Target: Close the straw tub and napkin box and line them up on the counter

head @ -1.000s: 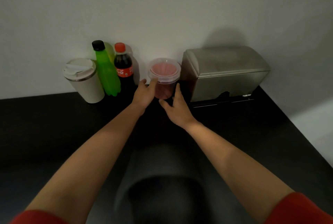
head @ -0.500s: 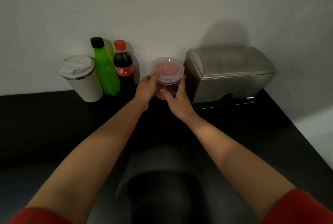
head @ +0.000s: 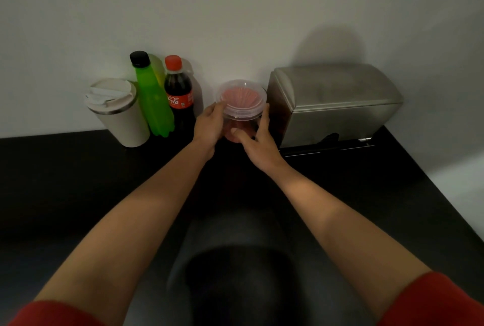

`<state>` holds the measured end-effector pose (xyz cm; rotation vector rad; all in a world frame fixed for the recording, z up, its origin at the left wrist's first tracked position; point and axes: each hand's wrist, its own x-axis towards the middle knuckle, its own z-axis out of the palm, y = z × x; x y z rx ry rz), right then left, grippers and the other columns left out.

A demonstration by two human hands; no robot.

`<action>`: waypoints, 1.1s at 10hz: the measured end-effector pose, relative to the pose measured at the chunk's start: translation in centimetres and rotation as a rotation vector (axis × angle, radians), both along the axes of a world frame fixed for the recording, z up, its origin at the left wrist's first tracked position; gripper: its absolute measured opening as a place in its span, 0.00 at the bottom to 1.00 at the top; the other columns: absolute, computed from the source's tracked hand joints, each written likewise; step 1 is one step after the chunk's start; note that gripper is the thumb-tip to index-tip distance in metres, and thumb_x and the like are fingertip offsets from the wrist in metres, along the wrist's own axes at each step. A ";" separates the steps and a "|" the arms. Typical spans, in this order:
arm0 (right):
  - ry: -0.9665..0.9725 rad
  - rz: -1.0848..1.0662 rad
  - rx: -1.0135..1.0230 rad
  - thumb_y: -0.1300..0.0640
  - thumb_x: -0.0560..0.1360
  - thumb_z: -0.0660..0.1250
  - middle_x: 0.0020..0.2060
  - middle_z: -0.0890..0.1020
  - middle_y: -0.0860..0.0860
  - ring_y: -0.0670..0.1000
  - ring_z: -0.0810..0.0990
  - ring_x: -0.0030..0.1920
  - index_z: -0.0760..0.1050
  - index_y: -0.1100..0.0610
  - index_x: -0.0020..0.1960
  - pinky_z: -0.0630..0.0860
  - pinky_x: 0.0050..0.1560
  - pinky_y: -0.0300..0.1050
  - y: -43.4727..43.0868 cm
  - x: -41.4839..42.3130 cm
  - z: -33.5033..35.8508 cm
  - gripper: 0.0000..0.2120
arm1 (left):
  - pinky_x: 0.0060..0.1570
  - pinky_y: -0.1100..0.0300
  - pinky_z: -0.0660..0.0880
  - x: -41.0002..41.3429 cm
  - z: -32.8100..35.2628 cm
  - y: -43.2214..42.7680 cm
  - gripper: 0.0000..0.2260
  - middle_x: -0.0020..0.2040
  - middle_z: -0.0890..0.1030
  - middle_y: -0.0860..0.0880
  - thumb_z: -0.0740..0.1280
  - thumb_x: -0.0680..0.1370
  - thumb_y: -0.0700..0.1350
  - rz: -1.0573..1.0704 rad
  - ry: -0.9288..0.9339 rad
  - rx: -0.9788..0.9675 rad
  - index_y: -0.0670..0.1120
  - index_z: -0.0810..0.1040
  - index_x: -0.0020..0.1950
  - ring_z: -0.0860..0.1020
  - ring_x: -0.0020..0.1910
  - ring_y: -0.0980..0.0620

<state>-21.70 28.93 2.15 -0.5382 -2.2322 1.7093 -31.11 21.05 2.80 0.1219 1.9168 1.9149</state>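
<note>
Both hands were on it at the back of the black countertop (head: 65,181). The clear plastic round tub of pink straws (head: 241,105) stood by the white wall (head: 235,11), its transparent lid (head: 241,97) sitting on top, though whether that lid was pressed fully home could not be told in the dim light. The left hand (head: 209,126) cupped the tub's left side, fingers curled round the wall just under the rim. The right hand (head: 258,139) gripped the other side, index finger up along the tub near the lid's edge and thumb across the front low down. So the tub was held between two hands.

Just right of it, close to touching, sat the brushed steel napkin box with a curved top (head: 332,105), its cover down as far as could be seen, a dark slot at its lower front. On the tub's left stood a dark cola bottle with a red cap (head: 180,97), then a bright green bottle with a black cap (head: 152,97), then a cream travel cup with a white lid (head: 117,113), all in a row along the wall. Red sleeves (head: 432,302) showed at the bottom corners.
</note>
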 end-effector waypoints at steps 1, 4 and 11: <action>-0.007 -0.003 0.005 0.49 0.71 0.67 0.73 0.63 0.52 0.51 0.64 0.71 0.36 0.48 0.75 0.63 0.70 0.55 0.1 -0.1 0.0 0.47 | 0.61 0.48 0.73 0.0 0.0 0.0 0.19 0.62 0.77 0.44 0.59 0.78 0.53 -0.005 0.009 -0.013 0.47 0.73 0.67 0.76 0.59 0.46; -0.009 0.003 0.000 0.50 0.71 0.67 0.73 0.63 0.51 0.51 0.64 0.71 0.34 0.49 0.75 0.62 0.71 0.50 0.2 -0.2 -0.2 0.48 | 0.62 0.47 0.73 0.1 0.1 0.0 0.20 0.62 0.78 0.42 0.59 0.79 0.52 -0.019 0.016 -0.011 0.44 0.72 0.68 0.77 0.60 0.45; -0.085 -0.031 0.124 0.46 0.76 0.63 0.74 0.60 0.55 0.52 0.60 0.72 0.51 0.57 0.75 0.58 0.67 0.42 0.0 3.6 -0.2 0.35 | 0.58 0.58 0.71 3.4 0.0 -3.2 0.29 0.64 0.75 0.45 0.69 0.73 0.54 -0.024 0.260 -0.212 0.46 0.66 0.71 0.74 0.61 0.50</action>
